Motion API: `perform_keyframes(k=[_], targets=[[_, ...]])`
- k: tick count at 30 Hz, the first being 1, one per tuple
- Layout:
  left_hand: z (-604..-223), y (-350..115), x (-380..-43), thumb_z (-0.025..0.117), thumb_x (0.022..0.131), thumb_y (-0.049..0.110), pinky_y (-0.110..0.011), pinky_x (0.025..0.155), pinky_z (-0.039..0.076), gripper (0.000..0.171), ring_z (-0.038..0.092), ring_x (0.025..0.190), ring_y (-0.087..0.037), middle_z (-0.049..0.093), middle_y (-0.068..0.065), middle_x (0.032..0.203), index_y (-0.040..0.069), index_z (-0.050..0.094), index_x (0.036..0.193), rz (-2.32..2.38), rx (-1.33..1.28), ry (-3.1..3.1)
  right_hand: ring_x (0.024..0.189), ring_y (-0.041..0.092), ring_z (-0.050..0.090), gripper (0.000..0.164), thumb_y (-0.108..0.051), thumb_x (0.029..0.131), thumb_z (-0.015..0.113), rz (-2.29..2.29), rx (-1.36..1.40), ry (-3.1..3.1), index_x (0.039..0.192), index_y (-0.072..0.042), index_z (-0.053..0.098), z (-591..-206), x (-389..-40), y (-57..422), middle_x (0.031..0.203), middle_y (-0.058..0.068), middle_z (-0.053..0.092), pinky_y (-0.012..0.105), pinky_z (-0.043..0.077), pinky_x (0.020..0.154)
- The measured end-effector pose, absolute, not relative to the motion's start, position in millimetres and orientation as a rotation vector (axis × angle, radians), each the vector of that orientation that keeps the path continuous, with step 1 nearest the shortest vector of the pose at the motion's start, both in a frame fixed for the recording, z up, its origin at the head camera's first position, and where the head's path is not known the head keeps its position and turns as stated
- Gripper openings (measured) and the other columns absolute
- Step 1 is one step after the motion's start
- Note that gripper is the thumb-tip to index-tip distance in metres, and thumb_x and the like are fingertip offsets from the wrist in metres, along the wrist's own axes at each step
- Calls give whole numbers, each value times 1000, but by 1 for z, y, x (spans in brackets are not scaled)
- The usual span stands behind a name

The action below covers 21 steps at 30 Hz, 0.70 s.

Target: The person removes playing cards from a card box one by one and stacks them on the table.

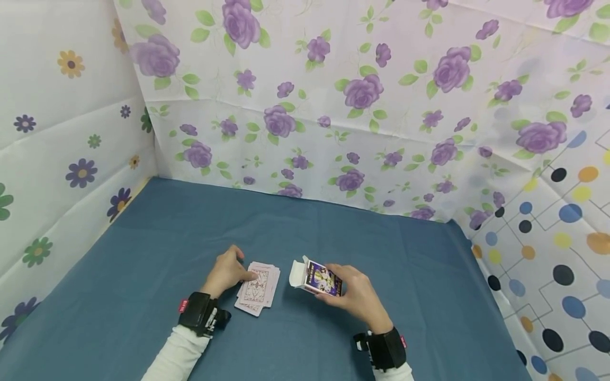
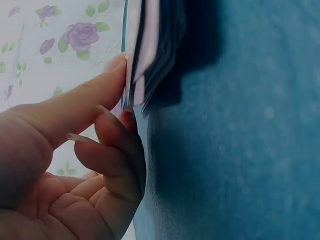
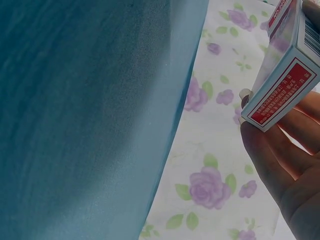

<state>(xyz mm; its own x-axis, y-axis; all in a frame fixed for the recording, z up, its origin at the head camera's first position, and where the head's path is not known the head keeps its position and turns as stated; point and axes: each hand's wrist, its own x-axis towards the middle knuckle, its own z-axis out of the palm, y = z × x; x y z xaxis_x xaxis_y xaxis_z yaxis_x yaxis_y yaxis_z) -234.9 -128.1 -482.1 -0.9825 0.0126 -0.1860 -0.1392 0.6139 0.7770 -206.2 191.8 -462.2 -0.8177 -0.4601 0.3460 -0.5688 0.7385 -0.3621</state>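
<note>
A loose pile of playing cards [image 1: 257, 291] lies back side up on the blue cloth, its edges not squared. My left hand [image 1: 226, 272] is at the pile's left edge, thumb on the top card. In the left wrist view the thumb and curled fingers [image 2: 112, 145] pinch the edge of the cards [image 2: 145, 55], which stand slightly fanned. To the right, my right hand [image 1: 357, 293] grips a card box [image 1: 324, 278] above the cloth, its white flap open toward the pile. The right wrist view shows the box [image 3: 282, 97] between thumb and fingers; its inside is hidden.
Blue cloth [image 1: 314, 227] covers the table. A flowered sheet [image 1: 324, 116] hangs behind, another flowered sheet [image 1: 71, 132] hangs at left, and a dotted sheet [image 1: 562, 248] at right. Each wrist wears a black strap mount [image 1: 202, 312].
</note>
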Motion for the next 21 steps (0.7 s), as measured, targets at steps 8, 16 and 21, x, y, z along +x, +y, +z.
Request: perform_keyframes(k=[8, 16, 21], targets=[[-480, -123, -229, 79, 80, 13, -33, 58, 43, 38, 55, 63, -19, 62, -12, 76, -3, 55, 103, 1326, -64, 2734, 101, 17, 65, 64, -43, 75, 82, 657, 833, -2697, 127, -11, 64, -462, -205, 189, 117, 6, 68, 33, 53, 79], [-451, -91, -215, 65, 93, 19, -32, 71, 53, 18, 64, 80, -15, 68, -9, 93, 5, 65, 106, 1649, 464, 2599, 103, 19, 65, 65, -47, 75, 80, 629, 881, -2690, 126, -9, 64, -461, -202, 184, 117, 6, 68, 35, 54, 82], [-443, -68, -205, 60, 96, 13, -30, 68, 56, 14, 67, 82, -14, 68, -11, 97, 5, 66, 107, 1664, 692, 2408, 103, 17, 65, 63, -46, 75, 80, 645, 915, -2674, 126, -12, 64, -461, -202, 180, 118, 5, 68, 33, 54, 82]])
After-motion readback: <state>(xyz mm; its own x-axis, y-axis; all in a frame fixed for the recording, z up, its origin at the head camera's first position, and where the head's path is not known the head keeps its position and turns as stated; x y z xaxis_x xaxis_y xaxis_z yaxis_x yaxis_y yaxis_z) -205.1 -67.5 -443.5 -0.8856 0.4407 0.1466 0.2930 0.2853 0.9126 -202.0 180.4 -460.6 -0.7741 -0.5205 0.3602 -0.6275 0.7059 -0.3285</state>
